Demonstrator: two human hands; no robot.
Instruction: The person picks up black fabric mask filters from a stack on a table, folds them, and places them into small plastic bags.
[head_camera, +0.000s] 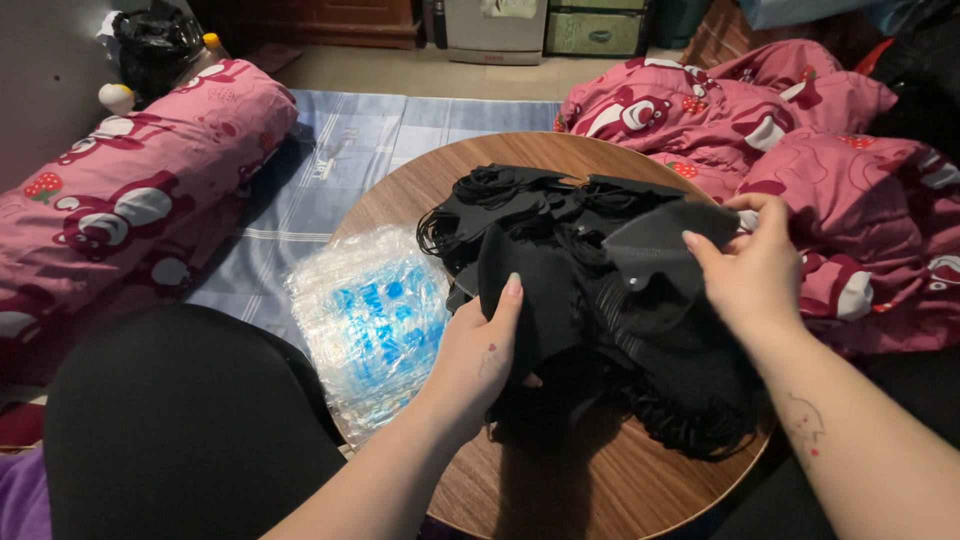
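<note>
The left hand (480, 350) is closing its fingers on a black folded fabric face mask (535, 300) at the middle of the round wooden table (600, 480), thumb lying up its front. At three o'clock, the right hand (750, 270) is pinching another black mask (660, 245) above the heaped pile of black masks (620, 330) (ear loops tangled), while a stack of clear plastic bags printed in blue (375, 320) is overhanging the table's nine o'clock edge.

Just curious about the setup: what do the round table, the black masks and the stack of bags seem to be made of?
Round table: wood or wood-look laminate, grain lines visible.
Black masks: apparently soft matte fabric with thin ear loops.
Stack of bags: clear glossy plastic, shiny with blue print.
</note>
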